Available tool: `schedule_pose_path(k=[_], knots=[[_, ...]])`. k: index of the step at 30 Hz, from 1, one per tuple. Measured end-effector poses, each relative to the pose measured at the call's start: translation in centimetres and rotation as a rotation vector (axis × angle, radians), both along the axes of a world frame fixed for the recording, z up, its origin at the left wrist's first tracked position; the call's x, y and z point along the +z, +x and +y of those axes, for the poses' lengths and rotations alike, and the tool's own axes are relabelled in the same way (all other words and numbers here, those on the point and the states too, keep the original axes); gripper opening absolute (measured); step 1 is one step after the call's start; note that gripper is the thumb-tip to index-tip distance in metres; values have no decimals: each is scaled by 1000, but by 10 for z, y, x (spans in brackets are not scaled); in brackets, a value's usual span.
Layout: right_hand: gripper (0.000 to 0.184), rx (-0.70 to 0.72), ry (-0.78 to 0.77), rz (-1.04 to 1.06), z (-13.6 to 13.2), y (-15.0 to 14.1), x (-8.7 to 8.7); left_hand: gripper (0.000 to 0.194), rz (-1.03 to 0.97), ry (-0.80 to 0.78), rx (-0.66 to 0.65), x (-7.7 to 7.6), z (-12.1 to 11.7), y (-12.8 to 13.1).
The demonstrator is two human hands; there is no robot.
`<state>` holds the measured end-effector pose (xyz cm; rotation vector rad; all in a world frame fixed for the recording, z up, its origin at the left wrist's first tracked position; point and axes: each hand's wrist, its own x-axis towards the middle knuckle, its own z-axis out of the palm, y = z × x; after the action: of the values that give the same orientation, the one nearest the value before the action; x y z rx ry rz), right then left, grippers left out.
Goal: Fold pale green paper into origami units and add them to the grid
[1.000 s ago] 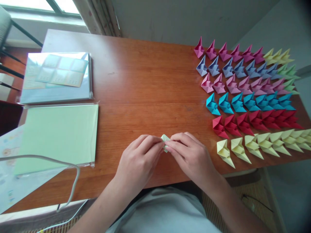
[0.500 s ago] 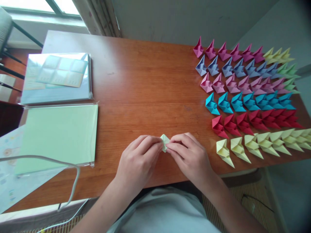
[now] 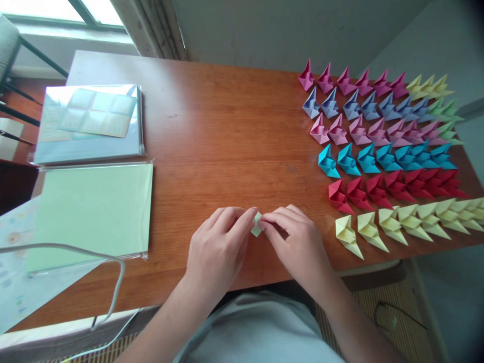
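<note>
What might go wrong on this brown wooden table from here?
The small pale green folded paper might crease wrongly: the bare left hand and bare right hand both pinch it. If the right hand swings outward, it might knock the nearby row of pale yellow paper shapes. A tug on the curved grey cable could shift the flat pale green paper pack it appears to cross.

- Up in the far left corner, here's a bright window point(image 3: 41, 9), and a patterned curtain point(image 3: 153, 30) hangs gathered right beside it!
- Below the window, a chair point(image 3: 9, 45) with dark legs edges into view.
- Down to the near left, a pale printed sheet point(image 3: 13, 297), and a grey cable point(image 3: 56, 246) curves over it!
- Beyond the wooden surface point(image 3: 227, 141), a plain, shadowy wall point(image 3: 283, 30).
</note>
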<state>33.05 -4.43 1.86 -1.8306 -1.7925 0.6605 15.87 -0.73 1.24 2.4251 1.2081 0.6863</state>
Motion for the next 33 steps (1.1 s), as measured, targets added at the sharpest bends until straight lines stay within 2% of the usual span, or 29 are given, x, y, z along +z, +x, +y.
schedule_pose_path(k=[2, 6, 23, 29, 33], knots=[[14, -20, -30, -2, 2, 0, 1, 26, 6, 16, 15, -1, 0, 0], [11, -81, -68, -11, 3, -1, 4, 17, -17, 19, 51, -3, 1, 1], [16, -58, -59, -125, 9, -8, 5, 13, 40, 18, 93, -3, 2, 6], [16, -38, -126, -235, 13, -8, 11, 15, 105, 30, 77, -2, 2, 6], [15, -45, -77, -265, 12, -5, 10, 20, 155, 33, 46, -1, 3, 7]])
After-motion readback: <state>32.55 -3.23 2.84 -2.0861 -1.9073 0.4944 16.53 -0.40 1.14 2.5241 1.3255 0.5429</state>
